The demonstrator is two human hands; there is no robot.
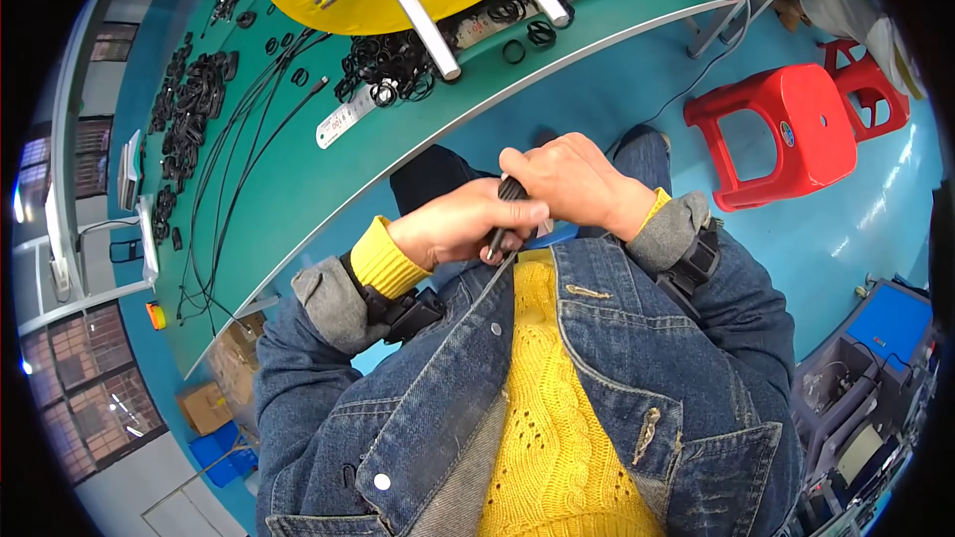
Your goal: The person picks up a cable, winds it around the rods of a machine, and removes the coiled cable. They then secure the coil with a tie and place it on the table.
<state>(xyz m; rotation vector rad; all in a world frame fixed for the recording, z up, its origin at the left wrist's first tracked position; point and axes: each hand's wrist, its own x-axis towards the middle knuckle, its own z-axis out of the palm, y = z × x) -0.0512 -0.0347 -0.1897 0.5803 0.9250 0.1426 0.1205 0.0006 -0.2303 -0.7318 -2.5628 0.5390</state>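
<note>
Left grip (pixel 460 223) around black cable (pixel 511 190)

Head view: wide fisheye worn on the person's head, left of a side-by-side pair; looks steeply down past the chest, upright, unmirrored.
Denim jacket (pixel 418 418): nearest, filling the lower middle of the frame.
Hands: left hand (pixel 450 223) and right hand (pixel 569 177) close below the lens, just above frame centre.
Table (pixel 264 229): beyond the hands, slanting across the upper left, front edge bowed.
Red stool (pixel 811 154): farther off, upper right, seen obliquely from above.
Windows (pixel 104 393): distant, tipped along the left rim.
</note>
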